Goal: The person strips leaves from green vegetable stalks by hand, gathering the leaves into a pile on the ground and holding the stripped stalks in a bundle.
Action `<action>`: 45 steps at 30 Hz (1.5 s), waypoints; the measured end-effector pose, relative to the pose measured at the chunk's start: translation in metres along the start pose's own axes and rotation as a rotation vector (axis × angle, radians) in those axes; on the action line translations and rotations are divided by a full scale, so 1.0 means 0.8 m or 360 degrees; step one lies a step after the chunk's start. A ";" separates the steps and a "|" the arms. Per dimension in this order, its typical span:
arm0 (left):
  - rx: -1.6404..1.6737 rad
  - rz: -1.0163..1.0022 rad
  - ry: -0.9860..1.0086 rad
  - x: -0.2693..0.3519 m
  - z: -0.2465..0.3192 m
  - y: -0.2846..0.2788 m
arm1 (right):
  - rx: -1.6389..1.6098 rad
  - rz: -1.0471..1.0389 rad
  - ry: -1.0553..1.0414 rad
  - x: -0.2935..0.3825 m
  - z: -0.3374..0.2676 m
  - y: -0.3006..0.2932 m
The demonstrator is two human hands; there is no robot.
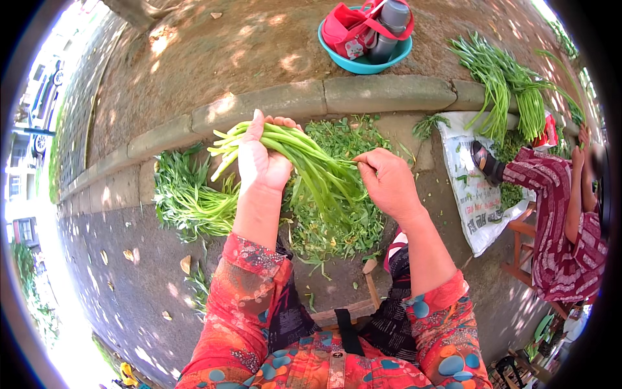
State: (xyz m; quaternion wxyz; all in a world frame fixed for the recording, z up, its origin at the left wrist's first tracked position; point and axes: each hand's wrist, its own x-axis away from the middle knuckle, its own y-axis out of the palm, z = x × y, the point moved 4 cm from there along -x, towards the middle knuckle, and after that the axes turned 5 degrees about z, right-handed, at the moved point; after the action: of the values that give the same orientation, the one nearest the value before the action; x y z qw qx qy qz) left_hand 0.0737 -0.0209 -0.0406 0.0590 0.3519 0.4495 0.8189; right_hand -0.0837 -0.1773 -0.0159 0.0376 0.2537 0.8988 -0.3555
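Observation:
My left hand (265, 158), palm up, holds a bundle of long green leafy-vegetable stems (303, 158), its thumb over them. The cut ends point left and the thinner tips droop to the right. At the right side of the bundle, my right hand (386, 180) pinches a thin stem or tip between thumb and forefinger. Below the bundle, a broad heap of loose green leaves (340, 238) covers the ground. Left of it lies a pile of leafy stems (194, 194), partly hidden by my left forearm.
A stone kerb (388, 93) curves across beyond the leaves. Behind it, a turquoise basin (364, 65) holds a red bag (347, 29) and a grey flask (388, 29). At right, a seated person (549, 214) works near a white woven sack (466, 194) and more bundled greens (510, 87).

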 end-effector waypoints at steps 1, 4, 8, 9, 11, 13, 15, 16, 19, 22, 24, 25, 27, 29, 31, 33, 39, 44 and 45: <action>-0.0032 0.0000 0.0014 0.000 0.000 0.000 | 0.0059 0.0010 0.0031 0.000 -0.001 0.000; 0.0000 0.0114 0.0054 0.003 -0.003 0.001 | 0.0058 0.0006 0.0277 0.000 0.002 -0.001; 0.0025 0.0060 0.0039 0.003 0.001 0.001 | -0.0455 0.0056 0.0770 0.005 0.033 0.002; 0.0026 0.0062 0.0062 0.004 0.004 0.002 | -0.0590 0.0108 0.0830 0.002 0.038 0.002; 0.0024 0.0040 0.0094 0.004 0.010 0.001 | -0.0633 0.0140 0.0849 0.000 0.040 -0.001; 0.0013 -0.0005 0.0121 0.005 0.016 0.001 | -0.0526 0.0162 0.0774 -0.001 0.036 -0.005; -0.0026 0.0017 0.0167 0.006 0.020 0.000 | -0.0313 0.0204 0.0696 -0.003 0.026 -0.010; -0.0004 0.0034 0.0154 0.006 0.021 0.000 | -0.0202 0.0227 0.0659 -0.003 0.024 -0.014; -0.0047 0.0089 0.0224 0.009 0.022 0.004 | 0.0464 0.0350 0.0150 0.000 0.024 -0.017; 0.0027 0.0084 0.0236 0.007 0.033 0.001 | 0.0297 -0.0290 0.0668 -0.001 0.023 -0.015; 0.0156 0.0089 0.0176 0.004 0.036 -0.002 | 0.0175 -0.0312 0.0706 -0.001 0.027 -0.012; 0.0156 0.0090 0.0166 0.003 0.034 -0.002 | 0.0119 -0.0321 0.0729 0.001 0.030 -0.011; 0.0156 0.0090 0.0149 0.004 0.030 -0.001 | -0.0055 -0.0242 0.0600 0.004 0.034 -0.005; 0.0143 0.0061 0.0117 0.006 0.028 0.000 | -0.0143 -0.0222 0.0502 0.009 0.035 0.001; 0.0128 0.0056 0.0109 0.006 0.027 0.000 | -0.0150 -0.0264 0.0439 0.010 0.024 0.011; 0.0113 0.0072 0.0128 0.007 0.028 0.000 | -0.0137 -0.0391 0.0571 0.006 0.022 0.007; 0.0004 0.0032 0.0262 0.006 0.040 -0.003 | -0.0566 -0.0602 0.0849 0.008 0.032 -0.006; -0.0077 0.0069 0.0315 0.011 0.047 -0.005 | -0.0870 -0.0729 0.0940 0.015 0.033 -0.012; -0.0090 0.0081 0.0327 0.011 0.048 -0.004 | -0.0926 -0.0701 0.0956 0.016 0.033 -0.014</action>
State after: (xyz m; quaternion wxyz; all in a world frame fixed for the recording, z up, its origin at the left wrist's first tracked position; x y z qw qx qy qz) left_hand 0.0906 0.0116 -0.0252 0.0018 0.2756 0.4208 0.8643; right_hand -0.1032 -0.1962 -0.0315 -0.2308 0.1274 0.9646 0.0007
